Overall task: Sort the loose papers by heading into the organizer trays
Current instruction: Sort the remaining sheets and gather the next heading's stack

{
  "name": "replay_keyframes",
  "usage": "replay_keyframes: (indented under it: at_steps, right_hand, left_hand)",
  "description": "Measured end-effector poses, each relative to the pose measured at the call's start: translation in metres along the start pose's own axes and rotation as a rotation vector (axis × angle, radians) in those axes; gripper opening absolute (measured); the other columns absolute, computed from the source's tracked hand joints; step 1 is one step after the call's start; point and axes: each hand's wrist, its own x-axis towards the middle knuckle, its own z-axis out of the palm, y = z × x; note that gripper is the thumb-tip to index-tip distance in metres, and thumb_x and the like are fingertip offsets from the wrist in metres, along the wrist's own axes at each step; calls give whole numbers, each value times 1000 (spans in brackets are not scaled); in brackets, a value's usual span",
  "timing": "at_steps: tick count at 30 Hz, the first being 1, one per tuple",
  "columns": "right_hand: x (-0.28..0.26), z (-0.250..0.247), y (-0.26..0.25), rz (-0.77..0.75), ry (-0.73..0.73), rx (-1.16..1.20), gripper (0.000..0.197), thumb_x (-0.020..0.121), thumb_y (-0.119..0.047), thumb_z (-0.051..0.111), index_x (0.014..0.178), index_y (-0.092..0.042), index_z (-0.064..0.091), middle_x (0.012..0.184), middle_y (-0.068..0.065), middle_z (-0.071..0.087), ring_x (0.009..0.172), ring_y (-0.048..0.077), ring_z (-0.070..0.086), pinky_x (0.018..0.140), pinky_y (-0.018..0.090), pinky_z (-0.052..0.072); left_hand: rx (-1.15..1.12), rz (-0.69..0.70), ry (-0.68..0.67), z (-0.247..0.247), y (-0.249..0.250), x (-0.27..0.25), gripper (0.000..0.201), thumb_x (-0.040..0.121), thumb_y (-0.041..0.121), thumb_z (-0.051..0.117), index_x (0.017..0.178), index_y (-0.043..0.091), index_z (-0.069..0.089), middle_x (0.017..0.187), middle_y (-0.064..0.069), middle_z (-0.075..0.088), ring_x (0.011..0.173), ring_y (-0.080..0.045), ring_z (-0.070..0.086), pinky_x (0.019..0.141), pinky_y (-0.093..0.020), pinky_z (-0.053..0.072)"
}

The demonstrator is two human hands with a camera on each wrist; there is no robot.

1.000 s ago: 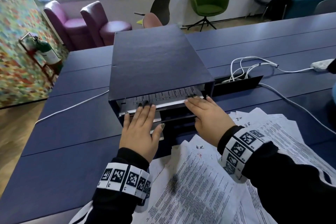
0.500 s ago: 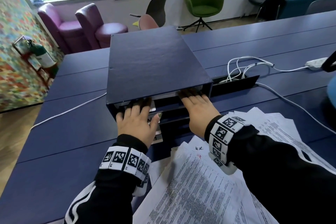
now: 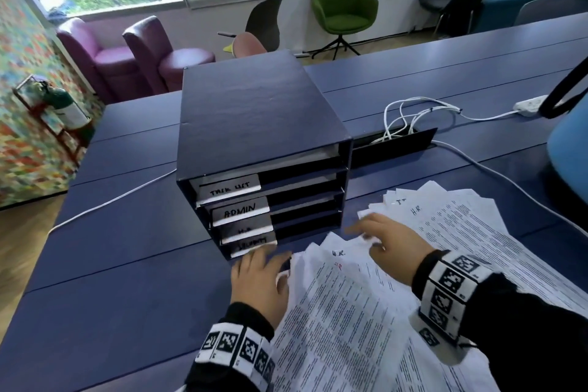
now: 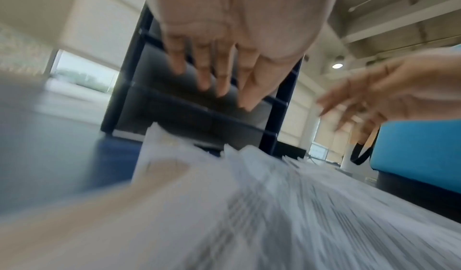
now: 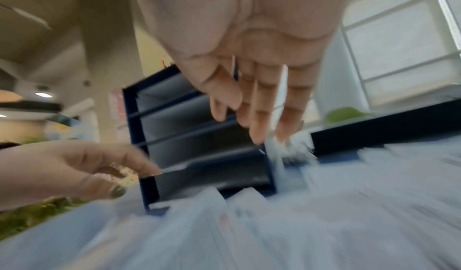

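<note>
room (head): office lounge, armchairs by a window, long blue table [image 3: 105,267] with white cables [image 3: 410,118] running into a floor-box slot
organizer (head): dark blue organizer [image 3: 254,124] upright on table, four stacked trays facing the person
tray labels (head): top reads roughly "TASK LIST" [image 3: 229,190], second "ADMIN" [image 3: 240,211], third looks like "H.R" [image 3: 246,229], bottom one unreadable
tray contents (head): white sheet edges show in the upper trays; lower two too dark to tell
papers (head): loose papers [image 3: 350,312] fanned on table just in front of and right of organizer, several headed "H.R."
left hand (head): left hand [image 3: 259,277] low at the pile's left edge, just before the bottom tray, fingers spread, gripping nothing
right hand (head): right hand [image 3: 386,242] over the pile's top edge, fingers blurred, extended
left wrist view: blurred; left hand [image 4: 234,37] palm flat, fingers straight and apart above the sheets, organizer [image 4: 199,104] behind
right wrist view: blurred; right hand [image 5: 249,57] fingers straight, tips at a paper edge beside organizer [image 5: 199,136]; actual pinch cannot be told
step (judged): reaching for the next sheet
how-to: separate only the top sheet, read heading before lifting, steady the pile with the left hand, feed the sheet flat into the matching tray
risk: dragging two sheets together; thin paper buckling at the tray mouth
</note>
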Motion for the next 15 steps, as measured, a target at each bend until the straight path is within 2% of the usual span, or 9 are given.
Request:
replay_keyframes:
  at_steps: [2, 4, 6, 11, 15]
  right_hand:
    - [-16, 6, 20, 221, -161, -91, 50, 85, -2, 43, 125, -29, 54, 121, -6, 54, 90, 6, 48, 83, 17, 39]
    - [-31, 13, 34, 377, -286, -135, 47, 88, -12, 49, 132, -27, 48, 123, -4, 54, 91, 7, 47, 79, 16, 37]
    - [-45, 20, 41, 466, -346, -110, 47, 89, -20, 54, 135, -26, 44, 122, -4, 53, 91, 8, 48, 76, 16, 38]
    - [-69, 32, 48, 543, -301, 10, 58, 78, -31, 72, 130, -28, 46, 101, -5, 46, 79, 8, 49, 58, 12, 37]
    - [-81, 37, 54, 546, -264, -4, 51, 75, -28, 75, 121, -27, 52, 90, -10, 44, 70, 3, 46, 55, 13, 37]
  left_hand:
    - [46, -153, -248, 17, -3, -10, 47, 89, 38, 44, 135, 38, 38, 138, 7, 39, 127, -18, 35, 104, -36, 28]
    - [34, -218, -366, 26, -4, -18, 52, 89, 44, 44, 139, 36, 32, 139, 5, 37, 129, -19, 35, 103, -35, 30]
    - [20, -212, -380, 31, -3, -23, 54, 90, 45, 45, 141, 34, 29, 140, 6, 36, 130, -18, 34, 103, -34, 31]
    - [-83, -254, -342, 33, 4, -33, 54, 86, 38, 53, 136, 35, 33, 130, 6, 45, 122, -18, 45, 98, -34, 39]
    - [-49, -247, -238, 29, 11, -38, 42, 85, 36, 58, 124, 36, 44, 120, 5, 49, 115, -17, 48, 93, -31, 41]
